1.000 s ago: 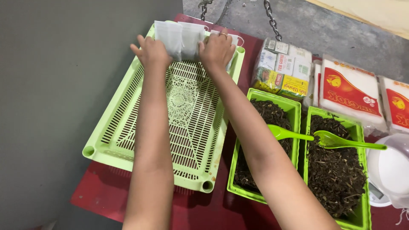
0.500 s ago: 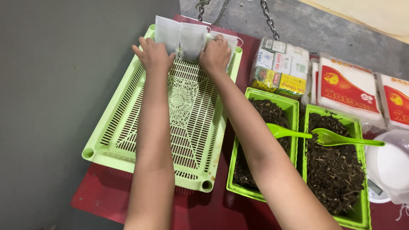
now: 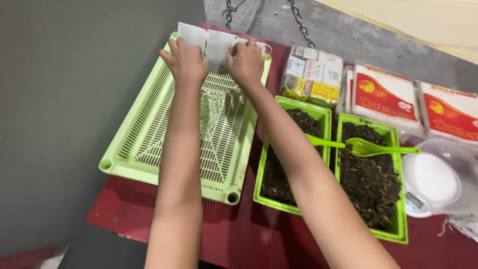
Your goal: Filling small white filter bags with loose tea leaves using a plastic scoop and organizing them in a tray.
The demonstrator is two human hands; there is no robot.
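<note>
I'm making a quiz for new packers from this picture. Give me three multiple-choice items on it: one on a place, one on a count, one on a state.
1. Where are the white bags?
A. at the tray's far end
B. in a bin
C. on the scale

2. How many green bins hold dark dried leaves?
A. one
B. two
C. four

3. What are the hands doing?
A. lifting a spoon
B. resting on the bags
C. hanging free

Key: 1 A, the bags stand along the far rim of the slotted tray. 2 B, one bin sits beside another. 3 B, the left hand and right hand both press on the bags.
</note>
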